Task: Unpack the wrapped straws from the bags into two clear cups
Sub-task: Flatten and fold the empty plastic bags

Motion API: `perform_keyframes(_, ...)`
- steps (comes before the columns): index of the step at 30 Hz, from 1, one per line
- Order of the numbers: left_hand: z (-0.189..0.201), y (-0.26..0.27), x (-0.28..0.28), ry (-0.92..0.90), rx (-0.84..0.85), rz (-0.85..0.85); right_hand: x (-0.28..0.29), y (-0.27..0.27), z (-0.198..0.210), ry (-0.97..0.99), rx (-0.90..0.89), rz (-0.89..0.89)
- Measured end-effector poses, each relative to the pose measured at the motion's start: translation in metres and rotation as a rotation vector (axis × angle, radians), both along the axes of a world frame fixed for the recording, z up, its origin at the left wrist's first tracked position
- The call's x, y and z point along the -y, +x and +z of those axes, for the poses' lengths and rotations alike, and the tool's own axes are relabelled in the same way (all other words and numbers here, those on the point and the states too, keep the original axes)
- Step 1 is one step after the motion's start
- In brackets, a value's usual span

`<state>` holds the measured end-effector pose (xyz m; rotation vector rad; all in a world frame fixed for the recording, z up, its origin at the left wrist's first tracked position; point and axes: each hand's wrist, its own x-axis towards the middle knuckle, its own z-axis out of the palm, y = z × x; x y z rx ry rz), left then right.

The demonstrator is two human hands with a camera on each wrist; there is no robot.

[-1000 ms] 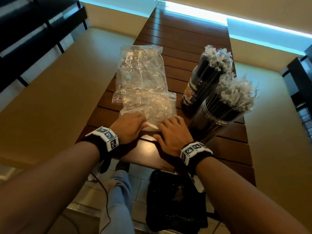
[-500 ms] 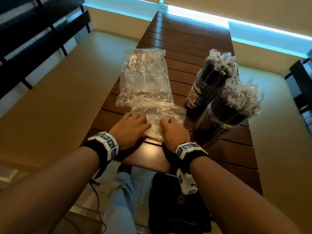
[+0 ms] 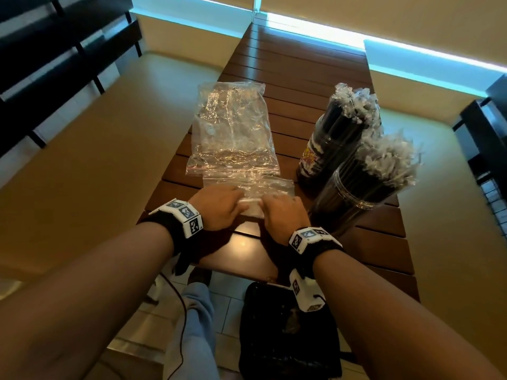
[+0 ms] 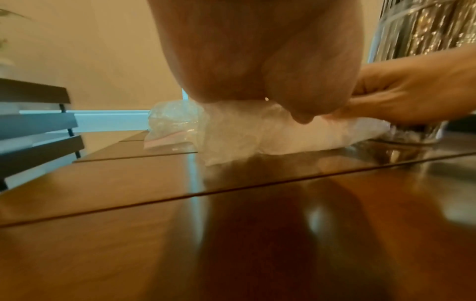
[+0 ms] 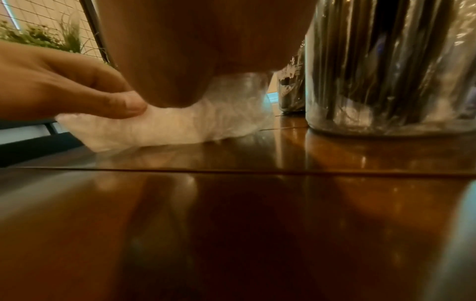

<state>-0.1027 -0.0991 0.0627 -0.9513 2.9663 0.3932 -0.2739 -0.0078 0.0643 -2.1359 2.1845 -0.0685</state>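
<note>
Your left hand [image 3: 218, 206] and right hand [image 3: 282, 216] lie side by side on the near bag [image 3: 255, 192], a crumpled clear plastic bag on the slatted wooden table [image 3: 301, 86]. Your left fingers [image 3: 233, 191] lie close together on top of the plastic, and the right wrist view shows the left thumb [image 5: 123, 108] pinching a bunched fold of it from below. Your right fingers [image 3: 274, 200] curl onto the same fold just beside the left thumb; the left wrist view shows them pressed down into the plastic, gripping it. Just beyond your fingertips the far bag [image 3: 231, 127] lies flat and see-through, its near edge touching the near bag. To the right of your right fingers stand 2 clear cups, the near cup [image 3: 354, 193] just beside your knuckles and the far cup [image 3: 326, 149] touching it behind, both packed with upright wrapped straws [image 3: 389, 157]. Below the table edge, behind your wrists, sits a black bag [image 3: 288, 338] on the tiled floor.
</note>
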Motion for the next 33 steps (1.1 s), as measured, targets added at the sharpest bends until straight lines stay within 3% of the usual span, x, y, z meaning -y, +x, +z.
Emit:
perform_keyframes(5,-0.004,-0.004,0.0,0.081,0.011,0.115,0.005,-0.001,0.0,0.029,0.08,-0.042)
perform_keyframes(7,-0.009,-0.005,0.003,0.109,-0.013,0.169,0.008,0.001,-0.005,-0.01,-0.006,-0.038)
perform_keyframes(10,-0.017,-0.009,0.007,0.028,-0.007,0.244,0.009,0.003,-0.012,-0.111,-0.126,0.031)
perform_keyframes(13,-0.02,-0.012,0.009,0.018,-0.027,0.278,0.004,-0.003,-0.018,-0.123,-0.109,0.117)
perform_keyframes(19,-0.017,-0.012,0.002,-0.265,0.038,0.156,0.006,0.001,-0.017,-0.026,-0.077,0.087)
perform_keyframes(21,-0.015,0.005,0.0,-0.288,0.037,0.039,0.007,0.0,-0.016,-0.012,-0.009,0.04)
perform_keyframes(24,-0.013,0.023,-0.003,-0.135,0.069,-0.009,0.008,-0.002,-0.014,0.022,0.071,0.005)
perform_keyframes(29,0.004,0.001,0.0,0.161,-0.143,0.237,0.021,0.006,0.004,-0.039,0.446,-0.25)
perform_keyframes(33,0.035,-0.018,-0.001,0.314,-0.477,0.376,0.036,0.021,0.044,-0.237,0.931,-0.552)
